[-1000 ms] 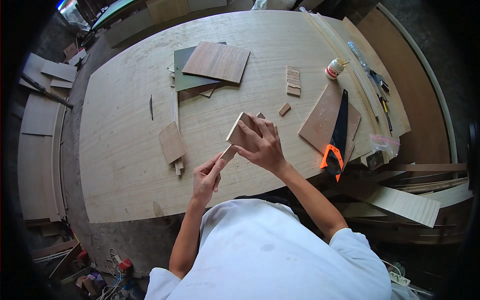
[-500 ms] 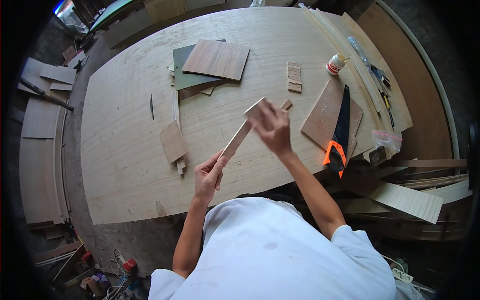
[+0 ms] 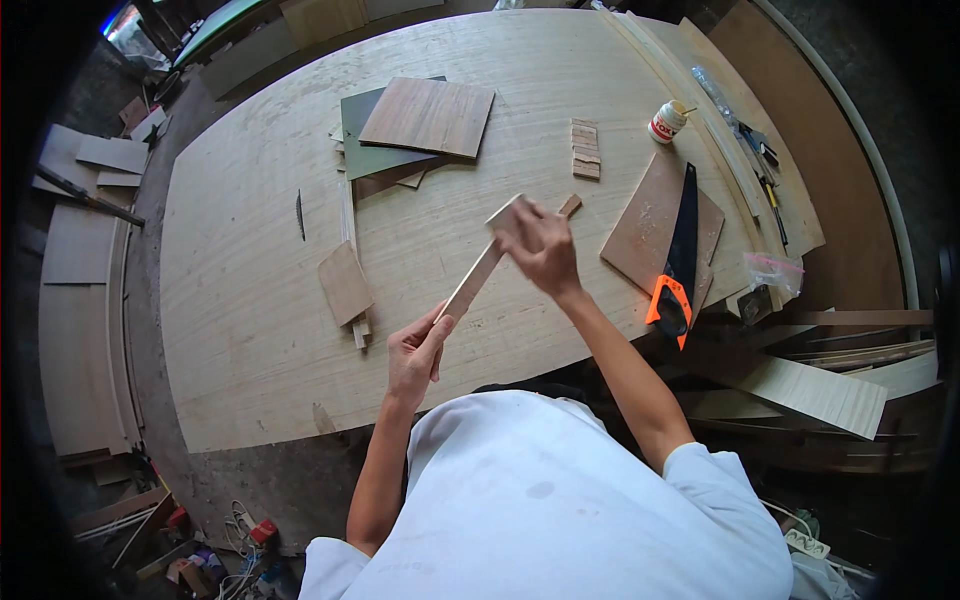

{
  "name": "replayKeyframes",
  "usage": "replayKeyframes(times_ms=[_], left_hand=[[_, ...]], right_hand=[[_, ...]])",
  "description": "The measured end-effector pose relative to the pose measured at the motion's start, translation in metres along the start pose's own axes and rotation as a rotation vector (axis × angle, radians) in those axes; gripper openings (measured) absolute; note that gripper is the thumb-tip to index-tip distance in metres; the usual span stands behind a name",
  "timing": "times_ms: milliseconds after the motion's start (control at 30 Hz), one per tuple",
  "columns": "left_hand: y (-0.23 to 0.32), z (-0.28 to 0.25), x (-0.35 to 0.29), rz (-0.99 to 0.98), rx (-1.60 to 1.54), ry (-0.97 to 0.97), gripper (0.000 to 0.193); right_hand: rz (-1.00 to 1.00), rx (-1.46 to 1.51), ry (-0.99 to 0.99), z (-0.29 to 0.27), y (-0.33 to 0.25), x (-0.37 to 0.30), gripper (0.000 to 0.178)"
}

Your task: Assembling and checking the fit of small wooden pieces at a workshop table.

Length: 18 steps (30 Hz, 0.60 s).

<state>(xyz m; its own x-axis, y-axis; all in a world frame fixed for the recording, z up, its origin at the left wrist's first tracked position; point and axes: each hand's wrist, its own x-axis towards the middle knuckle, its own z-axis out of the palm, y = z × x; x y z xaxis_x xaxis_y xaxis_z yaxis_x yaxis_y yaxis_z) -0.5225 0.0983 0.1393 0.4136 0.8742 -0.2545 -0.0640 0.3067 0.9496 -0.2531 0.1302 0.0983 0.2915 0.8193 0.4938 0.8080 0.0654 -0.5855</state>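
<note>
Over the near half of the worktable (image 3: 250, 340): one narrow wooden strip (image 3: 470, 282), slanting, its lower end pinched between thumb and fingers of the left hand (image 3: 412, 358). One wooden block (image 3: 503, 212), at the strip's upper stretch, gripped by the right hand (image 3: 545, 252); fingers bent over it, blurred, spacing cannot be told. Change: block farther from the left hand than one second ago. Bearing on the work: the strip's lower stretch lies uncovered; far end hidden.

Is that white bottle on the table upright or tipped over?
Upright: the white bottle stands base-down on the wooden table, with a thin stick poking out at its top.
</note>
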Motion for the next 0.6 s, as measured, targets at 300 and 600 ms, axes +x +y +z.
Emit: replayKeyframes(times_ms=[300, 600], left_hand=[[0.003, 0.000, -0.002, -0.017, 0.030, -0.007, 0.038], [0.000, -0.001, 0.001, -0.016, 0.005, -0.007, 0.038]], right_hand=[[-0.062, -0.049, 0.015, -0.003, -0.001, 0.005, 0.062], [-0.054, -0.009, -0.043, 0.007, 0.009, -0.004, 0.066]])
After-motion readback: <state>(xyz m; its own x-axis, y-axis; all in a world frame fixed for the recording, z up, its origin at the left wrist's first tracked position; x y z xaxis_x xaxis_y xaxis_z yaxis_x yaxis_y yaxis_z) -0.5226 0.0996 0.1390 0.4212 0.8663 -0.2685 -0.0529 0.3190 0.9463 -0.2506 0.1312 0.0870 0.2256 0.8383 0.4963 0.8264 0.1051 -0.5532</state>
